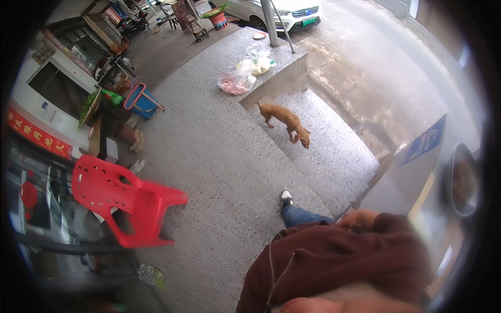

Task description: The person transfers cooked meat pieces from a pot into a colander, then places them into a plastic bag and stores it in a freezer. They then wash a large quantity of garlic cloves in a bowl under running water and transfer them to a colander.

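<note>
My right hand (pixel 356 220) hangs at my hip beside the hem of my maroon zip jacket (pixel 336 260), with its fingers partly curled. Whether anything is in it cannot be made out. Just below that hand shows one leg in blue jeans (pixel 305 217), ending in a black and white shoe (pixel 287 197) on the speckled terrazzo floor (pixel 219 172). My left hand is out of view. Ahead of me a brown dog (pixel 283 119) walks on the lower step, head down. Clear plastic bags with pink and pale contents (pixel 236 80) lie on the raised ledge beyond it.
A red plastic chair (pixel 129 199) stands at left. Farther back are a blue bin (pixel 143 101) and a wooden chair (pixel 197 31). A metal post (pixel 269 23) rises near a parked white car (pixel 289 15). At right, a metal bowl (pixel 464 179) sits beside a white panel (pixel 403 176).
</note>
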`<state>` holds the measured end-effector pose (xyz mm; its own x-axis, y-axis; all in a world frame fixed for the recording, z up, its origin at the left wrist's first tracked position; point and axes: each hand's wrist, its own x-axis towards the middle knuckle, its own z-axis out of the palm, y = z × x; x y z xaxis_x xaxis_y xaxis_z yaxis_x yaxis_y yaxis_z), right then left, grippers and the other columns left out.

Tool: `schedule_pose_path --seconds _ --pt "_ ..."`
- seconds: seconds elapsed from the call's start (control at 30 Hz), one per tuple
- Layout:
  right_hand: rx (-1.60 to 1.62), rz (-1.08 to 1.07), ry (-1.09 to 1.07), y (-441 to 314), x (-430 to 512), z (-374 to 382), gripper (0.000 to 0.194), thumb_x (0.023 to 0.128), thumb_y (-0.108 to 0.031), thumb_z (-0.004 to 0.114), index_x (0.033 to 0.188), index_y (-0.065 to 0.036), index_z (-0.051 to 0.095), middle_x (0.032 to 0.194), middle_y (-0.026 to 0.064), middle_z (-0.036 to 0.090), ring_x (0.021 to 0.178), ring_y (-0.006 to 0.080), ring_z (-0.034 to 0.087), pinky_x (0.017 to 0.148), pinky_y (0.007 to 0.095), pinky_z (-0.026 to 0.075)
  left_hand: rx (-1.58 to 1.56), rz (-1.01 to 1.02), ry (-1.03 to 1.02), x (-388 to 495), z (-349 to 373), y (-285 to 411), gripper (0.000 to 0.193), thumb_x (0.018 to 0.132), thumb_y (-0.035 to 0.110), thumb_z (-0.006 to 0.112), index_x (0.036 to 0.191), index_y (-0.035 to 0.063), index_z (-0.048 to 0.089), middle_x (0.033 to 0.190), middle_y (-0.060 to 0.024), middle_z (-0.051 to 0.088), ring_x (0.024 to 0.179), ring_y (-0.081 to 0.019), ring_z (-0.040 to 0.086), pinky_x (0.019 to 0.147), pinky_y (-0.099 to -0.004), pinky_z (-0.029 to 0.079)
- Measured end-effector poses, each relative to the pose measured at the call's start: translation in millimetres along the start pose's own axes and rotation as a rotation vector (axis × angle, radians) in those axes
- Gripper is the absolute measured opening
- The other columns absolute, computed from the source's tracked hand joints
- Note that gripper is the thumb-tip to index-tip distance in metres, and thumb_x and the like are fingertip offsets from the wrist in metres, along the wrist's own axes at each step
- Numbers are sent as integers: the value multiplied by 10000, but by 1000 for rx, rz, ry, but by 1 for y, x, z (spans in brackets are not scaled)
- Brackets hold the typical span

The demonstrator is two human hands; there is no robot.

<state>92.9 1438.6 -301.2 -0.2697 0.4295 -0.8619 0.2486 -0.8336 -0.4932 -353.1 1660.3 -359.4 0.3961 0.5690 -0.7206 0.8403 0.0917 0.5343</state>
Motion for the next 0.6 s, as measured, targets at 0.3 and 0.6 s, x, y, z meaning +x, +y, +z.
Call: schedule_pose_path --seconds 0.3,0.6 --pt "-656 62 376 -361 105 -217 179 707 -92 532 769 23 654 704 150 650 581 260 653 568 388 528 -41 -258 250 113 -229 54 332 848 310 492 961 35 638 948 -175 636 896 -300 587 790 -399 454" --pt "-540 -84 648 -544 241 -351 391 700 -200 538 1073 -135 633 974 148 650 902 322 618 797 410 487 337 -358 18 285 -421 61 345 831 307 516 1002 28 625 992 -198 627 957 -328 585 825 -405 449"
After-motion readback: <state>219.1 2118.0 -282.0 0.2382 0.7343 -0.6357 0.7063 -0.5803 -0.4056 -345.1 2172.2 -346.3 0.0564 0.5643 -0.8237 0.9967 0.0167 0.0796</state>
